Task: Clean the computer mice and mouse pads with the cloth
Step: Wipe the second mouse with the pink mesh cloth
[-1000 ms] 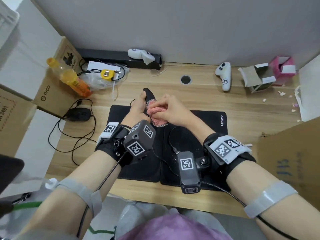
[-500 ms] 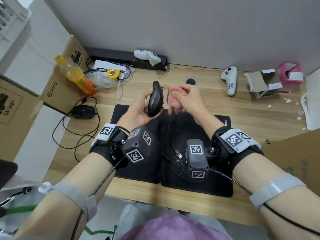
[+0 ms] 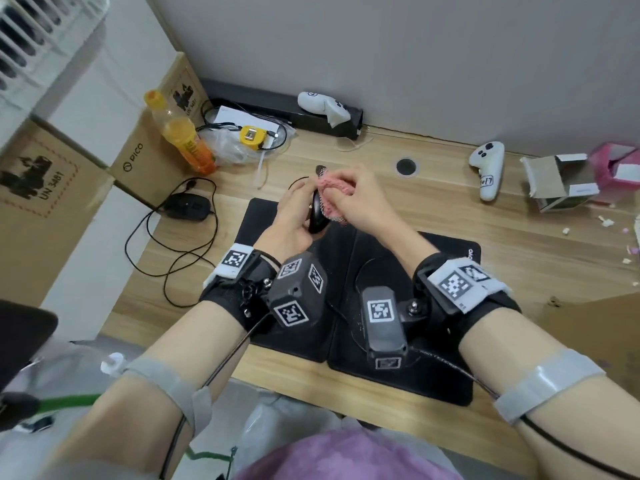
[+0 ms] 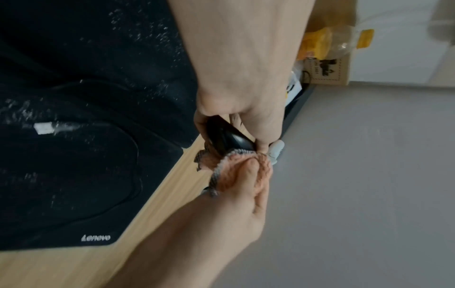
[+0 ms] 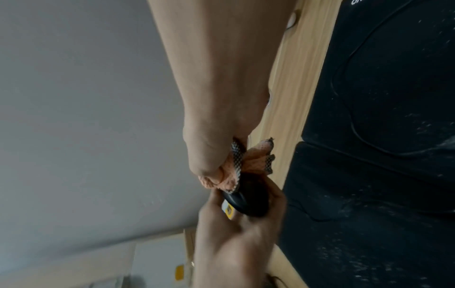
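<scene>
My left hand point(image 3: 294, 216) grips a black computer mouse point(image 3: 317, 216) on its edge, lifted above the far end of the pads. My right hand point(image 3: 349, 199) holds a bunched pink cloth point(image 3: 334, 188) pressed against the mouse's upper part. In the left wrist view the mouse point(image 4: 227, 139) sits between my curled fingers with the cloth point(image 4: 234, 169) over its tip. The right wrist view shows the cloth point(image 5: 236, 171) above the mouse point(image 5: 248, 198). Two black mouse pads point(image 3: 436, 348) lie side by side, dusted with white specks. The mouse's cable and USB plug point(image 4: 44, 128) lie on a pad.
A second black mouse point(image 3: 187, 207) with a looped cable lies left of the pads. An orange bottle point(image 3: 180, 133), cardboard boxes point(image 3: 52, 188), a bag with a yellow tape measure point(image 3: 252, 136), two white controllers point(image 3: 488, 171), an open carton point(image 3: 561, 181) and scraps stand round the desk.
Half a second ago the cloth was held apart to the right of the mouse; now my right hand has brought it back onto the mouse. The head view has tilted slightly.
</scene>
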